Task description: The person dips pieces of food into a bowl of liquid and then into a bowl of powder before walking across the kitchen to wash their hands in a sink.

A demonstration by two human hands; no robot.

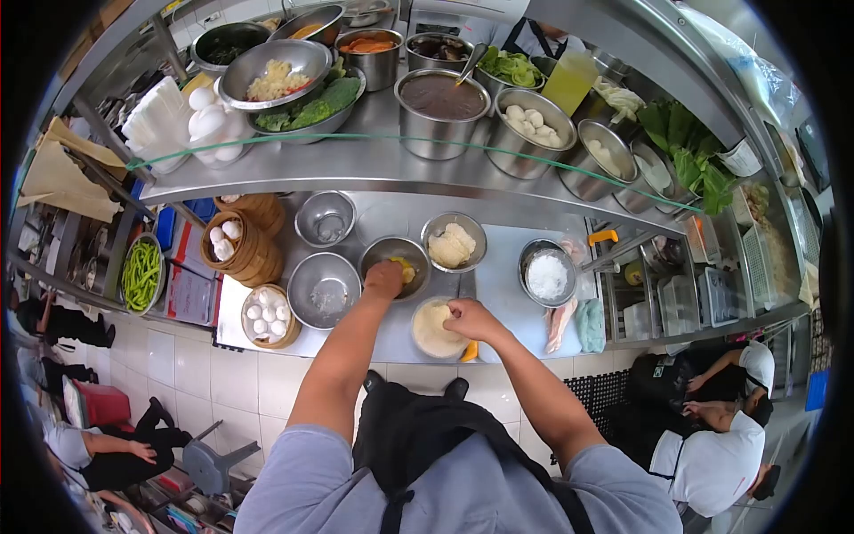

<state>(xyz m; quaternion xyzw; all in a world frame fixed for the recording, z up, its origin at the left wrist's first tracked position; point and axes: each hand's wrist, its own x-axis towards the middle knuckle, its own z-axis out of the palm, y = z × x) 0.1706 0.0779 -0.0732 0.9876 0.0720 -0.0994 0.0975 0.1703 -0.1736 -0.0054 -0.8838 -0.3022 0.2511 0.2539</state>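
Observation:
Over the left part of a steel bowl [372, 253] my left hand [384, 279] reaches down, its fingers bunched beside something yellow [406, 270] inside. At the right edge of a bowl of pale crumbs [436, 329], my right hand [471, 320] has its fingers pinched together; what they hold, if anything, is too small to make out. A bowl of pale dough-like lumps [452, 245] stands behind, between the hands. An orange handle [469, 351] lies beside the crumb bowl.
Left are two steel bowls [324, 291] [325, 219] and bamboo steamers [240, 254]. A bowl of white powder [546, 275] stands right. The steel shelf [356, 169] above holds food containers. Seated people [712, 445] are at right, others at left.

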